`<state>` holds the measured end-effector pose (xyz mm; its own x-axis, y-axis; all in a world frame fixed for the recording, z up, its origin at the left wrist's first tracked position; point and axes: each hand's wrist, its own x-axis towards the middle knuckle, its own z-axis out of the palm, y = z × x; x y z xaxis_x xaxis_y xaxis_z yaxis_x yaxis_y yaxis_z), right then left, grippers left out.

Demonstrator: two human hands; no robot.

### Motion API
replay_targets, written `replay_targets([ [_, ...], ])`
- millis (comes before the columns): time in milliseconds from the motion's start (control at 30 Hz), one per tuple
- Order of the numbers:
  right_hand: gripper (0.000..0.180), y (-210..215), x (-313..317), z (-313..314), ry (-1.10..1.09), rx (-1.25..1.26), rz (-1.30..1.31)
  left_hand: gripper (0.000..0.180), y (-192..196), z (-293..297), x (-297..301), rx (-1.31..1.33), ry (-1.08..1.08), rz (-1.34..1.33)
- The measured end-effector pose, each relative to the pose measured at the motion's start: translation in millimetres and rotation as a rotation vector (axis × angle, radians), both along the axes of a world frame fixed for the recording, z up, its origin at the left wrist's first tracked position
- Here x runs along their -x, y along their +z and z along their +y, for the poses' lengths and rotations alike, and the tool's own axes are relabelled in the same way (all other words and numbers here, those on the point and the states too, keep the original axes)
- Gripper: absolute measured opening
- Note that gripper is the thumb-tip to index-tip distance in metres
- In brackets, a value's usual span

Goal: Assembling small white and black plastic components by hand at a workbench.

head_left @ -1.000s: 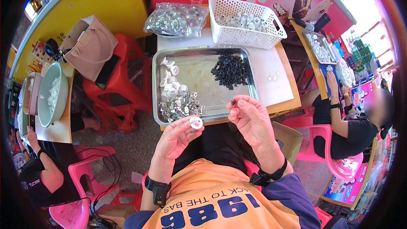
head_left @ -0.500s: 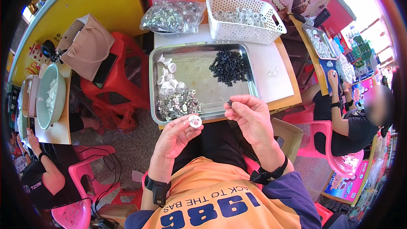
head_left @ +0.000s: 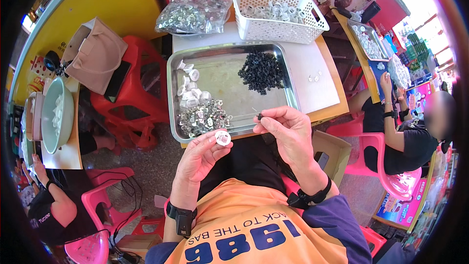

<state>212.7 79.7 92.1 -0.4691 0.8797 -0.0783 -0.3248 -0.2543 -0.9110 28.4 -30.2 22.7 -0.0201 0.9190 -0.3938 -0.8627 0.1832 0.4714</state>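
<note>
My left hand (head_left: 198, 154) pinches a round white plastic part (head_left: 223, 138) between thumb and fingers, its face turned up. A little to the right, my right hand (head_left: 288, 132) holds a small black part (head_left: 259, 116) at the fingertips. Both hands hover at the near edge of a metal tray (head_left: 229, 45), and the two parts are apart. Inside the tray lie a heap of small metal pieces (head_left: 202, 117) at the near left, white plastic parts (head_left: 190, 93) behind them, and a pile of black parts (head_left: 262, 72) at the far right.
Behind the tray stand a clear bag of metal pieces (head_left: 193, 14) and a white basket (head_left: 273, 33) of white parts. Several tiny white pieces (head_left: 315, 77) lie on the white board. A co-worker (head_left: 405, 139) sits at the right. Red stools (head_left: 129, 98) and a green basin (head_left: 66, 117) are left.
The view has shifted slightly, so the tray and basket appear a little higher and further left. Both hands keep their parts, with the right hand moved slightly toward the left.
</note>
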Motion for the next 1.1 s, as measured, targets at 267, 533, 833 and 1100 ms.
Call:
replay_targets([
  [267, 0.012, -8.2, -1.3, 4.7, 0.024, 0.000, 0.056, 0.031, 2.5, 0.8, -0.1, 0.004, -0.002, 0.000],
  [533, 0.026, -21.2, 3.4, 11.1, 0.125, 0.223, 0.250, 0.031, -0.1, 2.0, 0.2, -0.036, -0.043, -0.007],
  [833, 0.019, -25.0, 2.7, 14.1, 0.081, 0.180, 0.157, 0.031, -0.4, 2.3, 1.8, -0.042, -0.051, 0.017],
  [1100, 0.012, -16.4, -1.1, 14.0, 0.126, 0.194, 0.105, 0.031, 16.3, 5.2, 2.4, -0.070, -0.046, 0.035],
])
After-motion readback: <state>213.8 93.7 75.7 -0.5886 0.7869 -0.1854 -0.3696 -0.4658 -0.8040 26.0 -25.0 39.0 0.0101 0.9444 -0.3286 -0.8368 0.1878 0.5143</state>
